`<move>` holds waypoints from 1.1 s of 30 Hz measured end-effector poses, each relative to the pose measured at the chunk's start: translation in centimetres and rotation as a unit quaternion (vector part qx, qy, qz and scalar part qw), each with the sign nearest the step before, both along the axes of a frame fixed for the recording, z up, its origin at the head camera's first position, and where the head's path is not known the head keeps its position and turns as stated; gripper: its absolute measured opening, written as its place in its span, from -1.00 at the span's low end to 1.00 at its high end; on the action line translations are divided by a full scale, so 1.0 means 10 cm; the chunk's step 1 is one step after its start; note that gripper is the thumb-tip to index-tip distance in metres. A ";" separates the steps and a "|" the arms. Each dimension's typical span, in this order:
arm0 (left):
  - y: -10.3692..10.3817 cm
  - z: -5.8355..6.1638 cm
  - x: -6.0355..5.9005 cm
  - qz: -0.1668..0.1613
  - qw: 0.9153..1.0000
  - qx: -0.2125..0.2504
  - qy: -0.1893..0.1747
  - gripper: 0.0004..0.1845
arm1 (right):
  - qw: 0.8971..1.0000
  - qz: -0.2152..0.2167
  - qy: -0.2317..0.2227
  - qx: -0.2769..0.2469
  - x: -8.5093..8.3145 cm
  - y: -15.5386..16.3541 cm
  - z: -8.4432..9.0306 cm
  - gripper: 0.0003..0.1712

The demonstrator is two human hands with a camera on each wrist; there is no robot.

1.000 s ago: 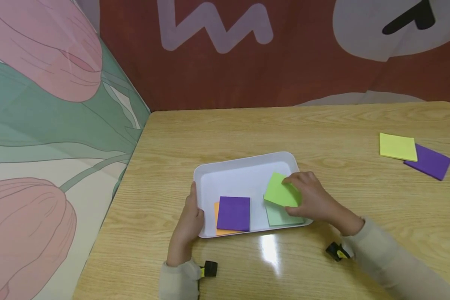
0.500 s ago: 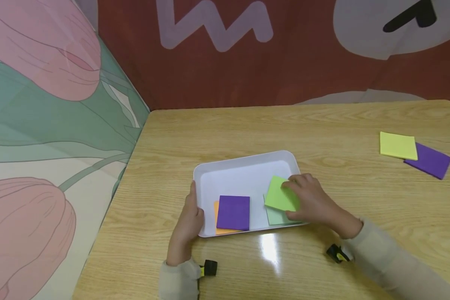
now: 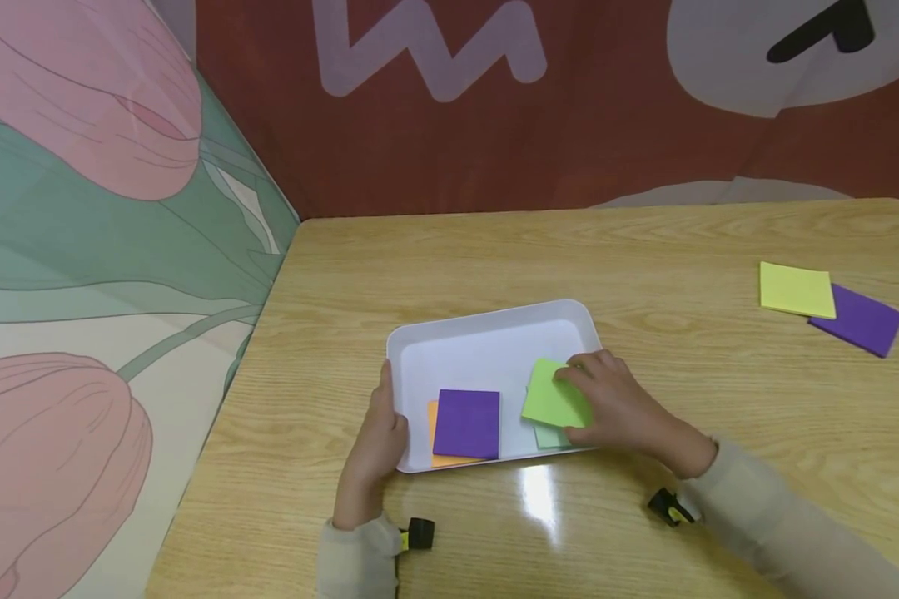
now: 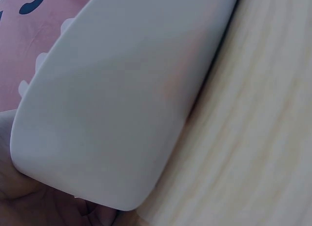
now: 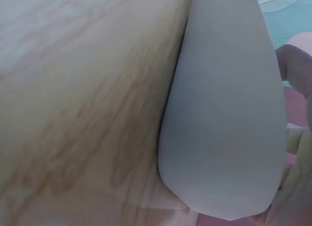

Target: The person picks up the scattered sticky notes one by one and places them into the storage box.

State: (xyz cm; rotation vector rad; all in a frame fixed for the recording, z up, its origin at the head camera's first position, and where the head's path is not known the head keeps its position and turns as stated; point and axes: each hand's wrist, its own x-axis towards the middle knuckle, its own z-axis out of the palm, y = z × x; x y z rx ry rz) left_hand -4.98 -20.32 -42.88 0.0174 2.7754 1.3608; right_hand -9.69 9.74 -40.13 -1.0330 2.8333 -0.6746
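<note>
Now lower: green pad (image 3: 553, 398), right hand (image 3: 614, 406).

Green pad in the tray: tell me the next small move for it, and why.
Probably lower the green pad flat onto the paler green pad and let go. The right hand holds it tilted just above that one inside the tray, and the left hand steadies the tray's left rim, so little remains but to square it.

Loose pads on the desk (image 3: 494, 258)

A yellow pad (image 3: 797, 289) overlapped a purple pad (image 3: 861, 321) at the far right; tulip-print (image 3: 82, 249) and red (image 3: 569, 125) cloths stood behind.
</note>
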 end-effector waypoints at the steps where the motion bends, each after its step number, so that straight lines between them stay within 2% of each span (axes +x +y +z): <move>1: 0.00 0.00 0.00 0.001 1.000 -0.001 -0.001 -0.30 | 1.000 0.001 -0.003 0.001 0.00 0.00 0.00 -0.32; 12: 0.00 -0.01 -0.02 -0.008 1.000 -0.007 0.011 -0.28 | 0.999 0.011 -0.029 0.015 -0.01 0.01 -0.06 -0.29; 33: -0.01 -0.01 -0.01 -0.005 1.000 -0.004 0.000 -0.28 | 0.998 0.049 -0.016 0.020 -0.06 0.04 -0.13 -0.29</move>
